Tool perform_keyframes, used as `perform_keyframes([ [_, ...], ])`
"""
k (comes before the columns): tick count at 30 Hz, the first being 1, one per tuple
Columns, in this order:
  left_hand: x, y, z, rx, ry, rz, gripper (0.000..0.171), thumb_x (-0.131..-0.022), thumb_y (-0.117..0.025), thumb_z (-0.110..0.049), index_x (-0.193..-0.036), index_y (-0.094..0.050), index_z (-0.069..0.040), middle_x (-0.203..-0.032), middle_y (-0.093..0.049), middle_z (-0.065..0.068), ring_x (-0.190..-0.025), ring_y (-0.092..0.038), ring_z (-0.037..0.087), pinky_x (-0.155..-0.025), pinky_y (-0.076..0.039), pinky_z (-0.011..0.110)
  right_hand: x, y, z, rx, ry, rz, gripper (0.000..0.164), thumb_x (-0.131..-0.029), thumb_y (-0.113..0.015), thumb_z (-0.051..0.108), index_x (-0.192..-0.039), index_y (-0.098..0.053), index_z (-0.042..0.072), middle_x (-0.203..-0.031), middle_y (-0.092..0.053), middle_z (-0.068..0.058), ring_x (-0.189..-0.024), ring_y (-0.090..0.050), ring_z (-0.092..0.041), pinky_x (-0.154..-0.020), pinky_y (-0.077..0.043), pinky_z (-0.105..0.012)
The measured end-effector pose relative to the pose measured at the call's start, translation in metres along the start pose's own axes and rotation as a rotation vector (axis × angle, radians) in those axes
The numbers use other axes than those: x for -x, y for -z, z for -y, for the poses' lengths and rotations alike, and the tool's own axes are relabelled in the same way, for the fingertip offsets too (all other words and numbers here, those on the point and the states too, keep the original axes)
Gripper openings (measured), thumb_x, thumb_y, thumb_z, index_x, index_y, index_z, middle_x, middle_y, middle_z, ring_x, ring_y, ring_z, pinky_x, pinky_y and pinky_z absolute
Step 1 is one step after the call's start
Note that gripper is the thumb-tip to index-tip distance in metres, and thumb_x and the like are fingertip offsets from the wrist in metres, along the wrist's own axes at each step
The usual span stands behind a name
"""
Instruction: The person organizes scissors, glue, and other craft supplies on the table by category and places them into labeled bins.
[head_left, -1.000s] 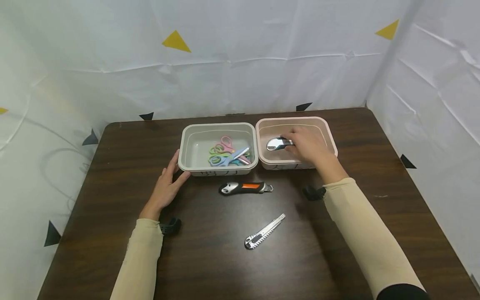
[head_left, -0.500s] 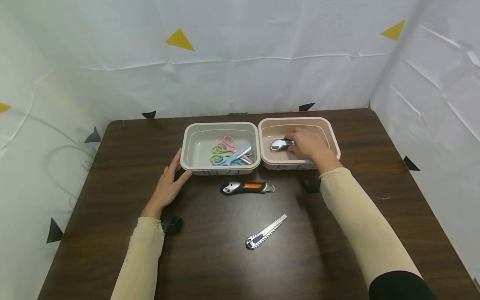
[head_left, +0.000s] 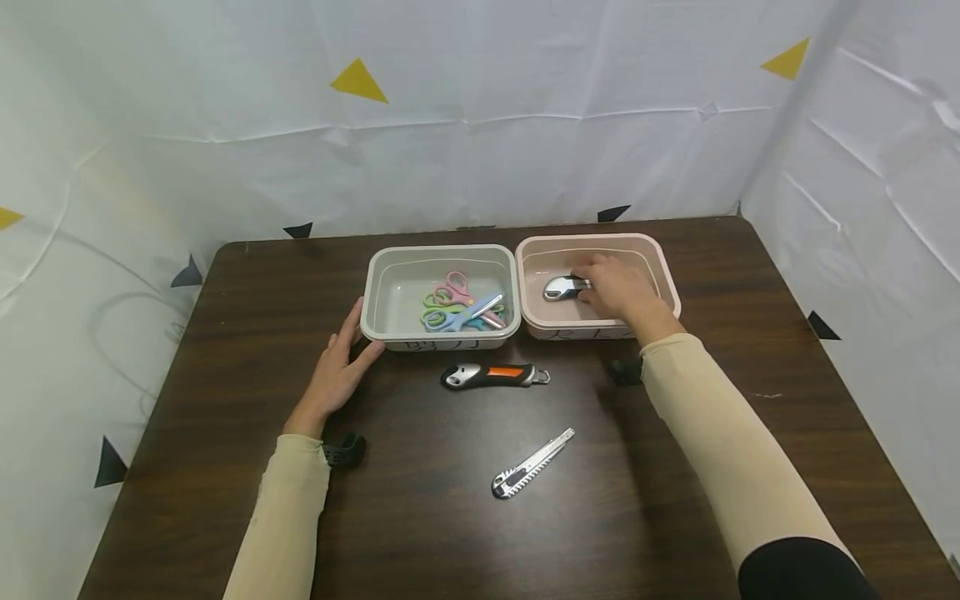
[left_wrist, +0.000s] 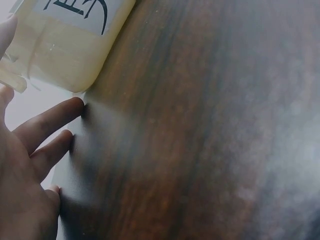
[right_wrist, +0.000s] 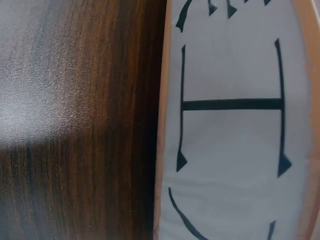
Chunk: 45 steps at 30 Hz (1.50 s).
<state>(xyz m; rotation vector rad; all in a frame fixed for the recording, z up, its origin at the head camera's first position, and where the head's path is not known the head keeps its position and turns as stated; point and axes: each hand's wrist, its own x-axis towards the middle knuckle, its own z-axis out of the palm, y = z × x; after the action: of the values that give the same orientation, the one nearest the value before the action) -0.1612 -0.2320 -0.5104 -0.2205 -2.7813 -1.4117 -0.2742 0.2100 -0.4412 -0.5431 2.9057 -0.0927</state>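
Observation:
In the head view my right hand reaches down into the pink bin and grips a silver-and-dark box cutter by one end. The other end sticks out to the left of the fingers. My left hand touches the near left corner of the grey bin with thumb and index finger. In the left wrist view its other fingers are extended, spread below the bin's corner. Several pairs of scissors lie in the grey bin. The right wrist view shows the pink bin's labelled wall, with no hand visible.
A black-and-orange box cutter lies on the dark wooden table in front of the bins. Nearer is a slim silver box cutter, set diagonally. The two bins stand side by side near the back edge. White sheeting hangs behind the table.
The box cutter in my right hand has shifted slightly to the right within the pink bin. The left hand stays at the grey bin. The head view has shifted a little.

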Motion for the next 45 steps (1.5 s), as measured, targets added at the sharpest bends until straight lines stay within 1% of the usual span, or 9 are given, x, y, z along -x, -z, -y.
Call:
perform_keyframes([
  [6, 0.0, 0.0, 0.002, 0.002, -0.005, -0.003, 0.074, -0.094, -0.058, -0.043, -0.153, -0.013, -0.041, -0.144, -0.047, 0.008, -0.138, -0.036, 0.027, -0.113, -0.003, 0.058, 0.0, 0.001, 0.001, -0.003, 0.005, -0.011, 0.048, -0.091, -0.064, 0.024, -0.136, -0.055, 0.013, -0.134, -0.049, -0.016, -0.123, -0.046, -0.035, -0.094, -0.041, -0.056],
  [14, -0.001, -0.001, 0.002, 0.001, -0.002, -0.001, 0.073, -0.094, -0.057, -0.045, -0.15, -0.011, -0.047, -0.142, -0.049, 0.006, -0.139, -0.034, 0.026, -0.114, -0.003, 0.056, 0.003, 0.002, -0.001, -0.024, -0.011, -0.018, 0.048, -0.089, -0.065, 0.024, -0.135, -0.056, 0.013, -0.13, -0.051, -0.013, -0.121, -0.048, -0.034, -0.09, -0.043, -0.055],
  [23, -0.001, 0.0, 0.001, -0.005, 0.005, 0.002, 0.073, -0.094, -0.057, -0.045, -0.153, -0.013, -0.04, -0.145, -0.046, 0.008, -0.138, -0.035, 0.028, -0.114, -0.003, 0.057, 0.003, 0.0, -0.003, -0.035, -0.02, -0.027, 0.05, -0.089, -0.066, 0.026, -0.135, -0.055, 0.012, -0.136, -0.051, -0.014, -0.126, -0.046, -0.034, -0.096, -0.04, -0.054],
  [28, -0.001, 0.0, 0.003, -0.001, 0.009, -0.002, 0.073, -0.094, -0.057, -0.045, -0.152, -0.013, -0.042, -0.146, -0.045, 0.007, -0.139, -0.033, 0.03, -0.114, -0.003, 0.057, 0.004, 0.002, -0.004, -0.042, -0.027, -0.038, 0.051, -0.088, -0.067, 0.026, -0.135, -0.055, 0.01, -0.138, -0.049, -0.015, -0.127, -0.045, -0.035, -0.101, -0.037, -0.053],
  [31, -0.001, 0.0, 0.004, 0.001, 0.005, -0.004, 0.073, -0.094, -0.057, -0.045, -0.151, -0.012, -0.045, -0.146, -0.045, 0.007, -0.138, -0.036, 0.028, -0.114, -0.004, 0.057, 0.006, 0.003, -0.004, -0.053, -0.033, -0.049, 0.05, -0.088, -0.067, 0.026, -0.134, -0.055, 0.01, -0.138, -0.05, -0.015, -0.126, -0.046, -0.035, -0.101, -0.037, -0.052],
  [35, -0.001, 0.001, 0.005, 0.0, -0.002, -0.005, 0.073, -0.094, -0.057, -0.044, -0.152, -0.013, -0.044, -0.145, -0.045, 0.007, -0.136, -0.039, 0.026, -0.114, -0.004, 0.056, 0.009, 0.004, -0.004, -0.071, -0.032, -0.091, 0.048, -0.087, -0.066, 0.026, -0.132, -0.057, 0.011, -0.134, -0.053, -0.014, -0.122, -0.05, -0.035, -0.099, -0.039, -0.051],
  [39, 0.0, 0.003, 0.005, 0.0, -0.001, -0.006, 0.074, -0.094, -0.057, -0.044, -0.153, -0.014, -0.038, -0.145, -0.045, 0.007, -0.137, -0.037, 0.027, -0.114, -0.004, 0.057, 0.011, 0.005, -0.004, -0.111, -0.029, -0.152, 0.045, -0.088, -0.066, 0.025, -0.13, -0.059, 0.011, -0.125, -0.059, -0.014, -0.115, -0.054, -0.035, -0.097, -0.041, -0.05],
  [41, 0.001, 0.003, 0.004, 0.0, 0.002, -0.004, 0.074, -0.094, -0.057, -0.044, -0.153, -0.014, -0.038, -0.145, -0.045, 0.007, -0.137, -0.036, 0.027, -0.114, -0.004, 0.057, 0.013, 0.006, -0.003, -0.136, -0.03, -0.183, 0.044, -0.088, -0.066, 0.024, -0.13, -0.059, 0.012, -0.12, -0.062, -0.013, -0.112, -0.056, -0.034, -0.095, -0.042, -0.05],
  [45, 0.002, 0.005, 0.003, 0.003, 0.008, -0.002, 0.074, -0.094, -0.057, -0.044, -0.153, -0.014, -0.038, -0.145, -0.045, 0.008, -0.138, -0.035, 0.029, -0.114, -0.004, 0.057, 0.022, 0.011, 0.001, -0.183, -0.067, -0.233, 0.043, -0.091, -0.063, 0.025, -0.132, -0.058, 0.016, -0.118, -0.063, -0.012, -0.11, -0.057, -0.032, -0.091, -0.043, -0.051],
])
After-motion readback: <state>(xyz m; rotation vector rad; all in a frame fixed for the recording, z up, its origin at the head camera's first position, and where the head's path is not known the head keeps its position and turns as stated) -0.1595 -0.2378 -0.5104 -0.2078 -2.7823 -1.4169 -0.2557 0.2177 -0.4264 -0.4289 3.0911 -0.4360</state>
